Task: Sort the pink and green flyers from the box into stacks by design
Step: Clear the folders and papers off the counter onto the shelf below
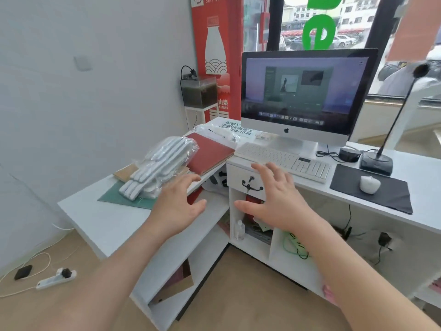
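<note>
Both my hands are held out in the air in front of the white desk (100, 220), holding nothing. My left hand (176, 204) hovers with spread fingers over the desk's corner edge. My right hand (274, 199) hovers with spread fingers in front of the small drawer (238, 179) and the open shelf below it. A cardboard box (176, 284) with something dark pink inside stands on the lowest shelf under the left desk. Pink paper edges (330, 295) show on a low shelf beside my right forearm. No flyer is plainly visible.
On the left desk lie a bag of white gloves (157, 163), a red notebook (210, 152) and a green cutting mat (114, 197). The right desk holds a monitor (305, 91), keyboard (284, 158), mouse (370, 184) and microphone stand (375, 161). A power strip (56, 278) lies on the floor.
</note>
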{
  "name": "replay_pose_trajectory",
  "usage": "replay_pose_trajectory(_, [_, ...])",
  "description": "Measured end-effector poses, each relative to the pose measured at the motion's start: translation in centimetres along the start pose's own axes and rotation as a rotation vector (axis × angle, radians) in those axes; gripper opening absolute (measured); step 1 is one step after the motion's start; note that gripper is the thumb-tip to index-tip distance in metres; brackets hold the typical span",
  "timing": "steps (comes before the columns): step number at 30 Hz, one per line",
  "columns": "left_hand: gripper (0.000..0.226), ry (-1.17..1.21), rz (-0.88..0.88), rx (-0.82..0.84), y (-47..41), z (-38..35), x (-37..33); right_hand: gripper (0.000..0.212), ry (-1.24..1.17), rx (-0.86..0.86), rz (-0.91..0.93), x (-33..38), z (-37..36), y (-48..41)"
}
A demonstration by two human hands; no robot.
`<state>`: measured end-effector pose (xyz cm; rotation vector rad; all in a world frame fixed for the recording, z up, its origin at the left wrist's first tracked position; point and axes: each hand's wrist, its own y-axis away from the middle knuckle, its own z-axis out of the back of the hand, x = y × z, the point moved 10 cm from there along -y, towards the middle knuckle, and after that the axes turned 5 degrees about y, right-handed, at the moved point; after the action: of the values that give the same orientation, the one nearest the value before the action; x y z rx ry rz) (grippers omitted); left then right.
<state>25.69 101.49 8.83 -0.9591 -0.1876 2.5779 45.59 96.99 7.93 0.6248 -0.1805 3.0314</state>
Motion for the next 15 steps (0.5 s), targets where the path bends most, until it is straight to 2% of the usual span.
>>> replay_pose_trajectory(3, [0.052, -0.17, -0.029, -0.016, -6.7, -1.4, 1.5, 0.089, 0.154, 0.133, 0.101, -1.2, -1.9, -7.2])
replay_pose_trajectory(6, [0.052, -0.298, -0.041, -0.013, -13.5, -2.8, 3.8, 0.088, 0.224, 0.169, 0.141, -2.5, -3.3, -13.8])
replay_pose_trajectory(13, [0.056, -0.438, -0.061, 0.011, -28.3, -6.0, 11.1, 0.057, 0.06, 0.068, 0.065, -4.7, -4.0, -29.1])
replay_pose_trajectory(15, [0.05, -0.45, -0.06, 0.004, -31.9, -6.7, 12.9, 0.051, -0.011, 0.056, 0.022, -5.5, -4.4, -33.5])
